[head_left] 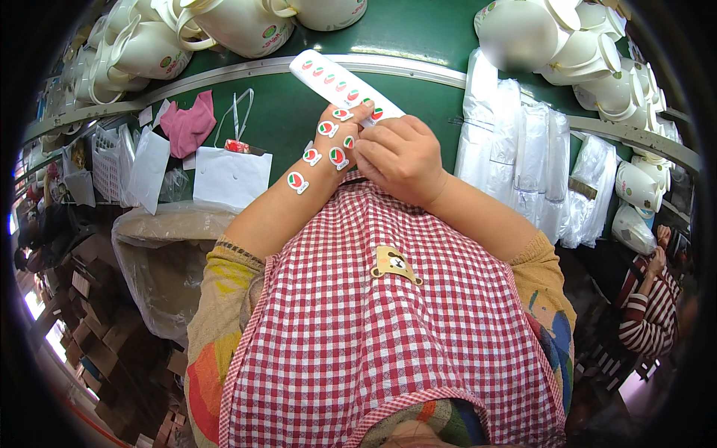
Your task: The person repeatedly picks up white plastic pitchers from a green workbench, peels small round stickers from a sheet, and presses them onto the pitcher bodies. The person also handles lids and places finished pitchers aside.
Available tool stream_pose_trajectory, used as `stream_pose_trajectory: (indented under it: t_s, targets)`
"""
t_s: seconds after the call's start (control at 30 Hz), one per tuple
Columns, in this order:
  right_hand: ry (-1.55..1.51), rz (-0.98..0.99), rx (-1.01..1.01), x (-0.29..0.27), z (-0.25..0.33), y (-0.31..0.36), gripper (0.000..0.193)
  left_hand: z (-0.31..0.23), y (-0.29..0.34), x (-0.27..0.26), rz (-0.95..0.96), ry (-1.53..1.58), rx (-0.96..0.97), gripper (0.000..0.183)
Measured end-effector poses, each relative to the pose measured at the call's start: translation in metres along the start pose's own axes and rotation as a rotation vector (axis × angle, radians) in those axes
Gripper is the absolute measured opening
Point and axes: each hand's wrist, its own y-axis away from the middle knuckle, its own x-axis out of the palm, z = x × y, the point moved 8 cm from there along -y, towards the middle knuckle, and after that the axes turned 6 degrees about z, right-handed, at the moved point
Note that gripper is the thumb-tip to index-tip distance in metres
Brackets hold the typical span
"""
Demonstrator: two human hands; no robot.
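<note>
My left hand (342, 133) is closed on a white strip of stickers (328, 78), its thumb lying on the strip's near end. Red and green logo stickers run in a row along the strip. Several more stickers, one of them a round-topped sticker (297, 183), are stuck on the back of that hand, the wrist and the forearm. My right hand (399, 157) has its fingers curled in at the strip's near end, next to the left thumb. Whatever its fingertips pinch is hidden behind the knuckles.
Cream plastic jugs (246, 30) crowd the far left, and more jugs (590, 45) the right. Stacks of clear plastic bags (515, 149) lie right of my hands. At left are a pink cloth (187, 123), a white paper sheet (231, 177) and a plastic-lined box (160, 261). Another person (653, 306) is at far right.
</note>
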Motion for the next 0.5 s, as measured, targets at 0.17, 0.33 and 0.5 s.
stream_pose_trajectory:
  t_s: [0.17, 0.33, 0.5]
  targets:
    - [-0.076, 0.082, -0.003, 0.008, 0.003, 0.0, 0.012, 0.0, 0.001, -0.001, 0.017, -0.044, -0.008, 0.013]
    - [-0.242, 0.018, 0.1, -0.012, -0.017, 0.006, 0.008, -0.004, -0.005, -0.006, -0.003, -0.002, 0.066, 0.017]
    - [-0.394, -0.065, 0.53, -0.014, -0.079, 0.052, 0.018, -0.015, -0.006, -0.014, -0.027, -0.047, 0.137, 0.026]
